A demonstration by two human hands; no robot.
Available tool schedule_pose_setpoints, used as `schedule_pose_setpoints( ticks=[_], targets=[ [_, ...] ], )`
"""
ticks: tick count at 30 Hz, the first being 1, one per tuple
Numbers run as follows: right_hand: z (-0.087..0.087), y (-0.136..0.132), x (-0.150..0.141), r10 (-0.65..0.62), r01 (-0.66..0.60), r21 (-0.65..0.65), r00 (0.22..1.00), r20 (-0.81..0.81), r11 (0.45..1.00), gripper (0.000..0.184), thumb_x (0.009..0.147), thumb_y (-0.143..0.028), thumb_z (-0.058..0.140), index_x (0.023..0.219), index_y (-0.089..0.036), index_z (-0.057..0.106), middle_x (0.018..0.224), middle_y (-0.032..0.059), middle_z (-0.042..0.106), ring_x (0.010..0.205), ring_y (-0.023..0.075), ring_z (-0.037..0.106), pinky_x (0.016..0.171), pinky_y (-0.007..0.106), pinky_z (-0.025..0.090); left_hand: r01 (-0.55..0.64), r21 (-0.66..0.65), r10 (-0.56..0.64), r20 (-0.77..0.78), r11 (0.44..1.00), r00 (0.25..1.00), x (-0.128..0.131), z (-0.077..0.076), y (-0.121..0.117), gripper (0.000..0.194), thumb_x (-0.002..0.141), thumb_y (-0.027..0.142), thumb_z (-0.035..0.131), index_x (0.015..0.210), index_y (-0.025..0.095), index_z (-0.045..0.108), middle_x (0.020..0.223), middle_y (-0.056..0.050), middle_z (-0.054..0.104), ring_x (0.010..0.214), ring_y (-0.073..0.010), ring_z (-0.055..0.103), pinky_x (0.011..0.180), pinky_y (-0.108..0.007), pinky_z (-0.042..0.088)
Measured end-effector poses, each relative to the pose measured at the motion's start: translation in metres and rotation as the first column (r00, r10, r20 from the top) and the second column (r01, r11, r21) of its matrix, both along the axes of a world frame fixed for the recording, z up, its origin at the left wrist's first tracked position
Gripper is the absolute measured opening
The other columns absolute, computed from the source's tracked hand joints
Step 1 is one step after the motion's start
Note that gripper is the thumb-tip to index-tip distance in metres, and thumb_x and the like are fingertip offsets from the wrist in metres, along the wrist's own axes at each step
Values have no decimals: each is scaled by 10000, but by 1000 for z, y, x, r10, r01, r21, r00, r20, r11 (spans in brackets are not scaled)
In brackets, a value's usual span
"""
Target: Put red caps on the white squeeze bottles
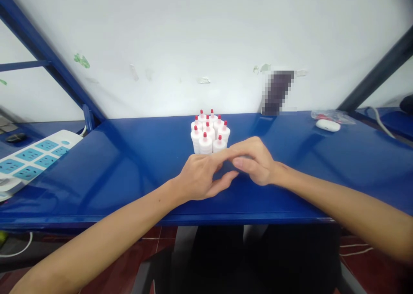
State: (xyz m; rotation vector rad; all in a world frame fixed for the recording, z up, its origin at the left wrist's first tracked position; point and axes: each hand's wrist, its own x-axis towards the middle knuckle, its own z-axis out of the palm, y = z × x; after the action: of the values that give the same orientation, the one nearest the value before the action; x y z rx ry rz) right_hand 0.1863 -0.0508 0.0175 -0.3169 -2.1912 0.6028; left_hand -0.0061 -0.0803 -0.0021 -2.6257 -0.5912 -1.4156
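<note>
Several white squeeze bottles with red-tipped nozzles stand upright in a tight cluster on the blue table. Just in front of them are both of my hands, their fingers overlapping and seeming to touch. My left hand has its fingers stretched to the right and its thumb apart, with nothing seen in it. From the other side my right hand reaches in, its fingers extended over the left fingertips and its thumb apart, also with nothing visible in it. The hands partly cover the lower parts of the front bottles.
A white power strip with blue sockets lies at the left of the blue table. At the back right are a white rounded case and a clear plastic bag. A dark, pixelated phone-shaped object leans against the white wall.
</note>
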Motion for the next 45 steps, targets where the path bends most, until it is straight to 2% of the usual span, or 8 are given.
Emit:
schedule_pose_setpoints(
  ticks=[4, 7, 11, 15, 20, 25, 35, 45],
  targets=[
    [0, 14, 7, -167, 166, -13, 984, -54, 986, 353, 956, -451, 408, 777, -184, 553, 639, -21, 480, 555, 113, 385, 550, 278, 327, 68, 96, -53, -153, 993, 987, 5, 1, -3, 68, 927, 201, 509, 951, 172, 566, 628, 58, 604, 465, -71, 492, 474, -218, 374],
    [0, 21, 8, -256, 253, -51, 965, -56, 966, 307, 984, -421, 355, 1026, -194, 556, 835, 21, 548, 668, 144, 450, 629, 304, 395, 126, 78, -87, -384, 989, 919, 9, -1, -6, 155, 940, 215, 481, 844, 180, 598, 579, 50, 586, 467, -92, 501, 475, -247, 374],
    [0, 21, 3, -378, 382, 40, 922, -80, 923, 255, 991, -369, 440, 1142, -212, 572, 1028, 71, 560, 833, 176, 534, 743, 343, 473, 98, -53, -111, -489, 994, 865, 13, -7, -6, 244, 955, 265, 462, 776, 184, 608, 584, 31, 607, 491, -111, 541, 490, -270, 380],
    [-4, 18, -5, -361, 356, -59, 922, -143, 933, 265, 954, -353, 558, 1190, -237, 527, 1128, 57, 600, 687, 118, 582, 598, 283, 498, 82, -97, -121, -514, 992, 849, 15, -8, -6, 252, 945, 264, 466, 740, 186, 589, 579, 31, 603, 490, -115, 541, 490, -286, 358],
    [-4, 16, -10, -430, 459, 134, 881, -197, 878, 108, 925, -280, 612, 994, -201, 639, 1051, 53, 598, 642, 90, 557, 581, 266, 474, 71, -116, -122, -532, 991, 838, 15, -6, -7, 241, 939, 266, 470, 764, 181, 612, 581, 27, 605, 487, -118, 534, 490, -288, 349],
    [0, 18, -10, -539, 557, 230, 830, -142, 798, 136, 930, -279, 604, 985, -183, 684, 865, 25, 543, 601, 98, 456, 600, 280, 429, 63, -163, -140, -525, 985, 839, 16, -7, -7, 245, 940, 271, 470, 762, 182, 612, 597, 26, 616, 501, -118, 538, 495, -288, 331],
    [9, 15, -12, -577, 560, 140, 797, 180, 817, 257, 991, -371, 473, 969, -176, 638, 629, -26, 584, 543, 107, 460, 571, 267, 306, 55, -329, -221, -491, 943, 843, 16, -3, -6, 208, 911, 246, 503, 754, 175, 621, 600, 26, 601, 503, -101, 490, 501, -263, 316],
    [13, 13, -8, -579, 559, 151, 789, 207, 816, 267, 982, -402, 456, 1004, -178, 602, 614, -31, 570, 542, 115, 479, 575, 267, 300, 46, -349, -223, -487, 936, 844, 13, -5, -5, 196, 916, 246, 510, 778, 176, 631, 614, 22, 607, 520, -102, 506, 517, -258, 344]
  ],
)
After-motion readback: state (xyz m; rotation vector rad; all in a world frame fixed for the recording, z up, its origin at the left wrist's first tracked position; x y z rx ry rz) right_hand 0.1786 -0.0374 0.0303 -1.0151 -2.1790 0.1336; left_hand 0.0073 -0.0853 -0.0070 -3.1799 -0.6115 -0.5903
